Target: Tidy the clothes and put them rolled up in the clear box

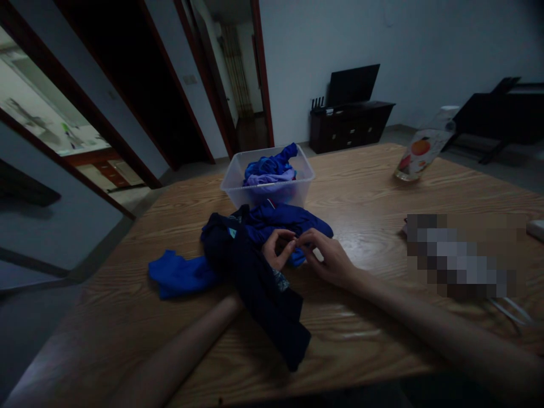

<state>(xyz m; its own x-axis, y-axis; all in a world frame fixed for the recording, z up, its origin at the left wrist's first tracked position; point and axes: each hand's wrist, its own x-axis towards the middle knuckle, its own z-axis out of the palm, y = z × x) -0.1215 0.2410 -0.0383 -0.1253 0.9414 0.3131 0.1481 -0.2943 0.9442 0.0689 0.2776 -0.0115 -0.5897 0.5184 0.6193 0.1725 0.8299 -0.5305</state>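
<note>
A heap of blue clothes lies mid-table: a dark navy garment (259, 283) draped over my left forearm, a bright blue garment (289, 218) behind it, and a blue piece (178, 275) spread to the left. My left hand (278, 249) and my right hand (329, 258) meet over the bright blue garment, fingertips pinching a bit of its fabric between them. Behind stands a clear plastic bin (238, 184) holding more blue and purple clothes (270, 167).
The wooden table (361, 192) carries a plastic bottle with a fruit label (420, 153) at the far right and a white cable (510, 309) near the right edge. A dark TV stand (348, 124) sits against the far wall. Doorways open at the left.
</note>
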